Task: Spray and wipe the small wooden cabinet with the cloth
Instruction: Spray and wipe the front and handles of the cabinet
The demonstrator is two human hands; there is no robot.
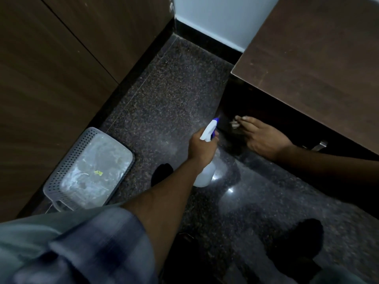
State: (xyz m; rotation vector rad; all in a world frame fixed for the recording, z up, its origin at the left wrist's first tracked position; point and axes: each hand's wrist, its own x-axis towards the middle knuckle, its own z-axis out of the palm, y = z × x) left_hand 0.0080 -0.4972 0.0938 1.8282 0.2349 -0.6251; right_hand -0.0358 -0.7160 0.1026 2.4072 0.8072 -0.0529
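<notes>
No brand, label or writing can be read on anything in view.

The left hand [202, 145] is wrapped around the neck of one white spray bottle [206, 160], its fingers closed on the grip below the white and blue nozzle. The nozzle points up and to the right, toward the dark front of the cabinet [320, 64], and sits just beside it. The bottle's round body hangs below the hand, over the floor [170, 89].

The right hand [264, 138] reaches in under the cabinet's overhanging top, palm down, with its fingers [244, 119] stretched toward the shadowed front. Something small and pale shows at the fingertips; it is too dark and blurred to tell whether that is the cloth, or whether the fingers are gripping it.

The cabinet stands at the right, its brown wooden top filling the upper right corner, with one metal handle [319, 145] showing on its front just beyond the right wrist.

One grey perforated basket [67, 160] stands on the floor by the wooden wall panel [61, 68] at the left, well apart from both hands. Its inside is lined with clear plastic, with one small yellow scrap on it.
</notes>
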